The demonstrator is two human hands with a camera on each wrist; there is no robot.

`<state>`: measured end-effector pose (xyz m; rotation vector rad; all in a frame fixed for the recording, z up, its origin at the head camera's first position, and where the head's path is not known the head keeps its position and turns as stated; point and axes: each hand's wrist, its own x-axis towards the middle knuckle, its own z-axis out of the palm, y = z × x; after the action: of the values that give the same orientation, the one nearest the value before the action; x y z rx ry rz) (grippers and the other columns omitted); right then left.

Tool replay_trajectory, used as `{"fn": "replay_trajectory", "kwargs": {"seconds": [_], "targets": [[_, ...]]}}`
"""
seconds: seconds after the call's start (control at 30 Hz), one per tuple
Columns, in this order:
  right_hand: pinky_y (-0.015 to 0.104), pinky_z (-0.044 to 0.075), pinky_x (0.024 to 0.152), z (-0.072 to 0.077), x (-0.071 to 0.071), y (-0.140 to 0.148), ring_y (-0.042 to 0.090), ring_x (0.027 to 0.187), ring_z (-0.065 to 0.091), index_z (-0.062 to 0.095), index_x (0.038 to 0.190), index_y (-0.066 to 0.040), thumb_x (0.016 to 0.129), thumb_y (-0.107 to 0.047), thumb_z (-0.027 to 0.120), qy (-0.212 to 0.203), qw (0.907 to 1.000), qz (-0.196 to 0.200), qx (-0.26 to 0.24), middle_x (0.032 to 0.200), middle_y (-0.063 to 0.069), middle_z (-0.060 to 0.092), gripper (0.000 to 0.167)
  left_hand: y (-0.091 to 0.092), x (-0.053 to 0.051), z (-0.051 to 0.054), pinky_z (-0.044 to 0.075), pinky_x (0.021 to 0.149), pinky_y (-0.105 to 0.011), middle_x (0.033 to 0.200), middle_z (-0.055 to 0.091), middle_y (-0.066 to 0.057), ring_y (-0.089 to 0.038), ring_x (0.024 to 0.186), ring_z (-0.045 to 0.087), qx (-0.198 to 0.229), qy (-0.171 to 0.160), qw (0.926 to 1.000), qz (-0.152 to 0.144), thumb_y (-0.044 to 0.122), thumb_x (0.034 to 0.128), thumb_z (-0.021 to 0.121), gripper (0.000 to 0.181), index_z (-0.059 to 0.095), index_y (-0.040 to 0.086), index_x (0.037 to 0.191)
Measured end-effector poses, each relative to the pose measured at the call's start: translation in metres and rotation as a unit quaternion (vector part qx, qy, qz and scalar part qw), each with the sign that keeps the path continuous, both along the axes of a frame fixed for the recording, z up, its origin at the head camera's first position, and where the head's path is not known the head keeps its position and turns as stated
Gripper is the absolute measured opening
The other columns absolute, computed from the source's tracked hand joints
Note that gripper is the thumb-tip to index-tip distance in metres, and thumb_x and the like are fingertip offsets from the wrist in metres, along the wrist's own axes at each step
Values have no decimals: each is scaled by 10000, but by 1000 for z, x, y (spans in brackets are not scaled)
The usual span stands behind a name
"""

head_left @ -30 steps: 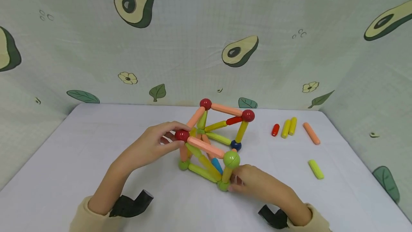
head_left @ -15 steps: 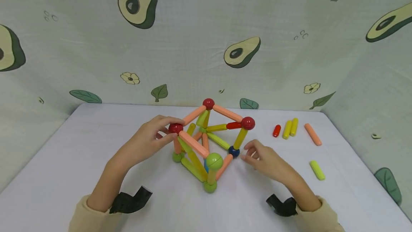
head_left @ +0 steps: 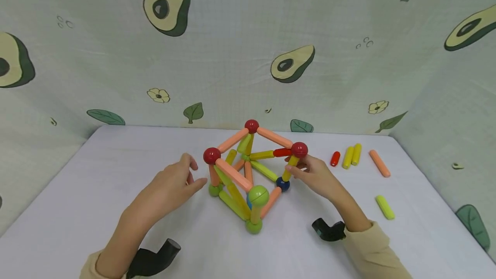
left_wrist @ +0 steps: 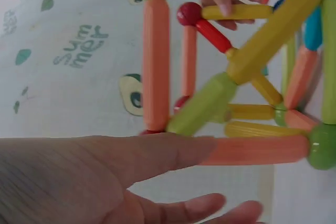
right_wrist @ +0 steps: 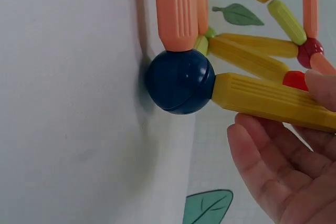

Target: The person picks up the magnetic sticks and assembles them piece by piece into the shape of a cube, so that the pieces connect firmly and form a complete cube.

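Note:
A box-like frame of magnetic sticks and balls stands mid-table. At its top are a left red ball, a back red ball, a right red ball and a green ball. My right hand pinches the upright yellow stick between the right red ball and the dark blue ball, thumb on one side and fingers on the other. Just left of the left red ball, my left hand holds nothing, its fingers loosely bent. A salmon stick partly lies behind its thumb in the left wrist view.
Loose sticks lie on the right of the white table: a short red one, two yellow sticks, a salmon one and a lime one. A patterned cloth hangs behind.
My right hand has left the front green corner and gone to the right upright yellow stick. My left hand has let go of the left red ball. The frame's front corner shifted left.

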<state>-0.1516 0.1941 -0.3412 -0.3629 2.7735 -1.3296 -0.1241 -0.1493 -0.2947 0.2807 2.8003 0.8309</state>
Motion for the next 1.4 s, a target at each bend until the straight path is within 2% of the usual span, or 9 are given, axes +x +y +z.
{"fn": "replay_trajectory", "kwargs": {"seconds": [0.17,0.3,0.53,0.77,0.93,1.0,1.1,1.2,1.4], "targets": [[419,623,805,-2,2,-5,257,867,708,616,1165,42,1046,-157,676,148,9998,104,108,1044,166,748,239,-1,-10,-38,514,626,-326,725,640,-58,-180,646,587,-139,-1199,9923,-289,337,1007,734,359,623,-4,1009],[438,628,803,-1,4,-5,263,863,717,612,1127,24,1041,-145,683,214,9994,148,238,1024,164,759,202,6,-14,-63,536,521,-283,560,604,-30,-135,473,578,465,-1545,9854,-547,374,1037,682,436,610,47,759],[406,604,770,7,12,2,234,852,704,686,1055,23,989,-153,755,205,9976,357,564,917,92,769,200,12,-23,-76,533,472,-261,538,604,0,-103,429,562,1090,-1534,9813,-410,343,1044,667,425,603,53,738],[311,586,811,17,23,3,156,876,708,764,1108,-4,954,-182,804,-380,9929,1036,433,962,16,788,239,15,-43,-79,536,506,-221,626,623,-35,-91,474,577,1546,-1580,9752,-87,203,1067,607,306,604,11,829],[239,566,746,19,32,-7,111,803,669,763,1079,-16,941,-193,820,-461,9884,1377,457,898,-9,769,231,20,-63,-78,517,575,-227,762,596,-85,-139,594,561,1470,-1047,9835,116,119,1038,608,182,572,-58,1064],[227,548,706,19,35,-12,99,764,654,761,1067,-14,941,-192,819,-417,9879,1404,507,864,-7,762,225,21,-71,-79,537,672,-292,908,602,-155,-222,737,582,1464,-634,9872,84,100,1001,660,304,540,-94,1202],[220,504,644,19,38,-17,78,712,619,761,1073,-15,949,-220,814,-332,9887,1294,681,811,-17,750,245,22,-84,-83,564,901,-467,1192,608,-266,-377,1044,604,1714,-188,9849,-128,112,964,726,514,506,-106,1374],[231,479,608,20,40,-20,77,690,591,746,1123,-1,947,-254,818,-207,9904,1051,876,794,-26,737,316,22,-94,-91,483,1090,-599,1406,599,-269,-457,1289,549,2184,-238,9749,-367,159,987,733,533,546,-64,1434],[276,592,687,25,46,-26,125,786,678,570,1245,21,915,-303,855,-166,9945,181,1021,938,31,766,543,23,-102,-100,449,1136,-574,1377,647,-250,-406,1271,568,2810,-627,9566,-449,138,1031,692,407,626,-63,1379]]}}
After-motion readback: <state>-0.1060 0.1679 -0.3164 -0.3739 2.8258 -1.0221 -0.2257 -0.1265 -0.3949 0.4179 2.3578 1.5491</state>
